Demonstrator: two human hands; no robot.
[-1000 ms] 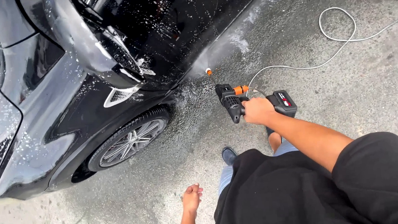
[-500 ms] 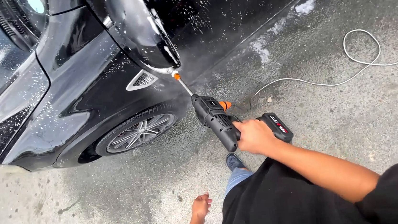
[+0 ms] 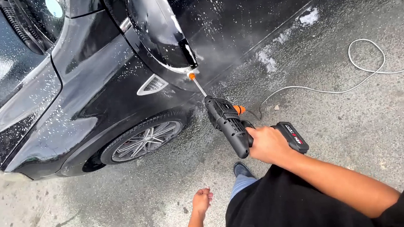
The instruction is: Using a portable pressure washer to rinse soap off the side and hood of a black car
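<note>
A black handheld pressure washer gun (image 3: 229, 123) is gripped at its handle by the right hand (image 3: 268, 144), fingers wrapped tight around it. Its thin lance with an orange nozzle tip (image 3: 191, 75) is aimed up at the side mirror (image 3: 158, 29) of a wet black car (image 3: 87, 79), the tip just beside the mirror's lower edge. A battery pack (image 3: 292, 136) is seen at the gun's base. A white hose (image 3: 354, 73) is trailed from the gun across the wet pavement (image 3: 359, 129). The left hand (image 3: 202, 200) is held empty and loosely curled, low near the front wheel (image 3: 146, 140).
</note>
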